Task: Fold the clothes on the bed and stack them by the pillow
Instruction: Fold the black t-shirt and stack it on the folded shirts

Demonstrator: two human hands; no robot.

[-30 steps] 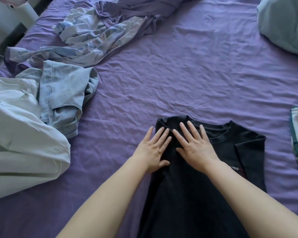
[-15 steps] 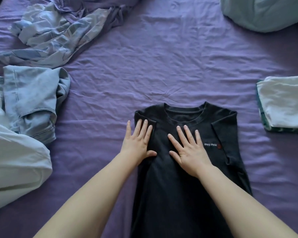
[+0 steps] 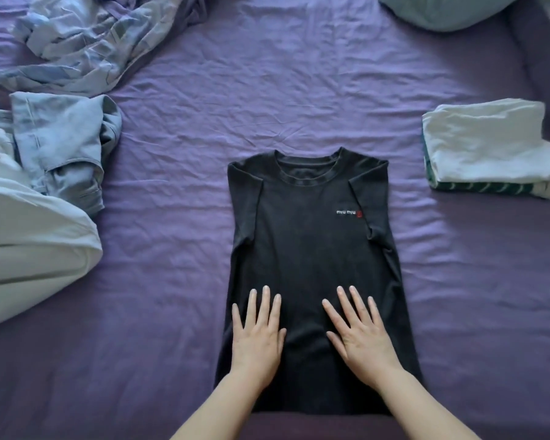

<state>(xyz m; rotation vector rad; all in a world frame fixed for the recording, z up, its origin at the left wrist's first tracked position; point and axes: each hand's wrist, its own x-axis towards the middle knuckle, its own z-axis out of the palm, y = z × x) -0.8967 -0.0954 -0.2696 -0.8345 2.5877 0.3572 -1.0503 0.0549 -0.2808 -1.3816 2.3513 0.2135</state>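
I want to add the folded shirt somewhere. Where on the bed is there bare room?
Bare purple sheet lies between the black T-shirt and the pillow, and between the shirt and the folded stack. The left side is crowded: jeans, a pale garment, and patterned cloth.

Black tee (image 3: 308,249) flat mid-bed, sleeves folded in — white/green folded stack (image 3: 489,147) right, near pillow (image 3: 442,11).
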